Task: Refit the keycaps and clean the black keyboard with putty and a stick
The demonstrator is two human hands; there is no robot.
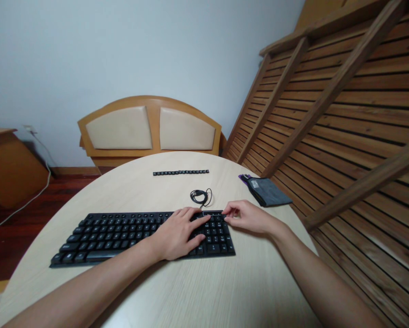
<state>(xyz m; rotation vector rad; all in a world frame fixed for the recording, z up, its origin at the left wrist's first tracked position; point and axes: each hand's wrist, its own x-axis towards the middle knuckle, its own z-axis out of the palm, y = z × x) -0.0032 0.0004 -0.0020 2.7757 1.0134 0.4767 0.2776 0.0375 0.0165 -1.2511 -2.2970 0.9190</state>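
Observation:
A black keyboard (122, 234) lies on the round pale wooden table (259, 282). My left hand (177, 234) rests palm down over its right part, fingers spread, the index fingertip at the top of the number pad. At the keyboard's upper right corner, my right hand (241, 216) is curled with thumb and index finger drawn together against the edge. What sits between those fingertips is too small to make out. Along the top row, the keys look like bare small stems. Behind the keyboard, several small black keycaps (181, 172) lie in a straight row.
The keyboard's coiled black cable (200, 197) lies just behind it. A dark grey cloth pouch (269, 191) with purple trim is near the table's right edge. Beyond stand a headboard (152, 123) and a leaning slatted wooden frame (327, 114).

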